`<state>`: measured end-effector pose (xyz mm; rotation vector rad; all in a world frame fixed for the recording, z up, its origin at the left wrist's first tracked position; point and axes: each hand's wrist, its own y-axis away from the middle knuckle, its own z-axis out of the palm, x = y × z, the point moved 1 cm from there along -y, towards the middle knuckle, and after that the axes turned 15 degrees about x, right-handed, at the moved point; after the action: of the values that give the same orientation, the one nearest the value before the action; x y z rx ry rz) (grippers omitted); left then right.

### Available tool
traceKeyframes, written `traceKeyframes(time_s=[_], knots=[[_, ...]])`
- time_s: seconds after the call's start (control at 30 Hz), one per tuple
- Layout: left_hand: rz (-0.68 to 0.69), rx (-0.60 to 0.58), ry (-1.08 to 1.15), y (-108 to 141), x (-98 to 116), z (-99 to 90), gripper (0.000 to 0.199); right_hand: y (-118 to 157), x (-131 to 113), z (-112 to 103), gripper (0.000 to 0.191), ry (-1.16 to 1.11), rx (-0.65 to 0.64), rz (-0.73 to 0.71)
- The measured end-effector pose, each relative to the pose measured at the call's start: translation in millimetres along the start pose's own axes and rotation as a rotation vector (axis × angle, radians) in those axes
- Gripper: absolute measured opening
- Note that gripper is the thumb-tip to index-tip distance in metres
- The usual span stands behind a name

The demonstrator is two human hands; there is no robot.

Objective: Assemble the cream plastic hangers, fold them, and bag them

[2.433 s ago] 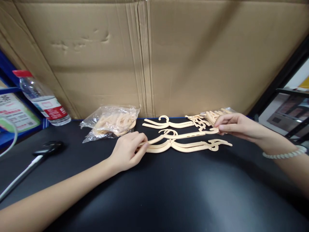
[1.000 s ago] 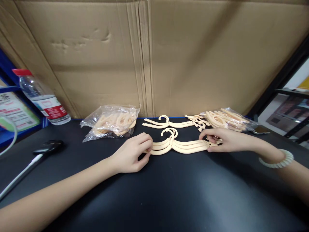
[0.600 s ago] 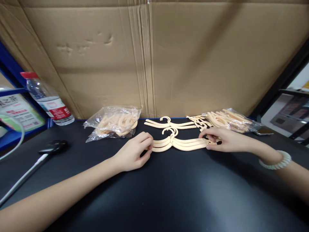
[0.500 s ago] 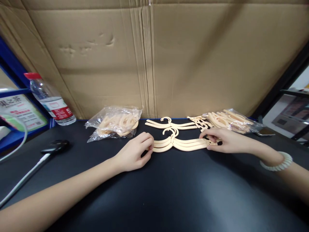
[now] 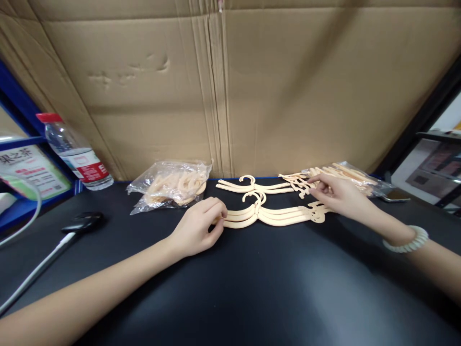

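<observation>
Cream plastic hangers (image 5: 284, 216) lie stacked on the black table, hooks pointing away from me. My left hand (image 5: 200, 226) is closed at their left end, its fingertips around the tips of the arms. Behind them lies a second small stack of hangers (image 5: 266, 189). Over at the right, my right hand (image 5: 334, 194) is raised a little above small cream pieces (image 5: 300, 182), thumb and fingers curved toward each other; whether anything is between them is too small to tell. A flat cream clip piece (image 5: 317, 213) sits at the right end of the front stack.
Clear bags of cream parts lie at the back left (image 5: 173, 185) and back right (image 5: 347, 178). A red-capped bottle (image 5: 84, 161) stands at the left, near a black device (image 5: 82, 222) with a white cable. Cardboard (image 5: 288, 86) walls the back.
My right hand has left the right end of the front hanger stack and moved up and back toward the small pieces. My left hand has shifted slightly left.
</observation>
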<state>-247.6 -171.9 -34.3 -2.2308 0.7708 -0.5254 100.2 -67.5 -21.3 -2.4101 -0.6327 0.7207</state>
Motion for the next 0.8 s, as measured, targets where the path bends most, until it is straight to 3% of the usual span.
traceKeyframes(time_s=[0.47, 0.8], knots=[[-0.007, 0.023, -0.043, -1, 1, 0.1, 0.014, -2, -3, 3, 0.039, 0.021, 0.043, -0.034], [0.0, 0.015, -0.044, 0, 1, 0.2, 0.013, -7, 25, 4, 0.025, 0.114, 0.115, -0.052]])
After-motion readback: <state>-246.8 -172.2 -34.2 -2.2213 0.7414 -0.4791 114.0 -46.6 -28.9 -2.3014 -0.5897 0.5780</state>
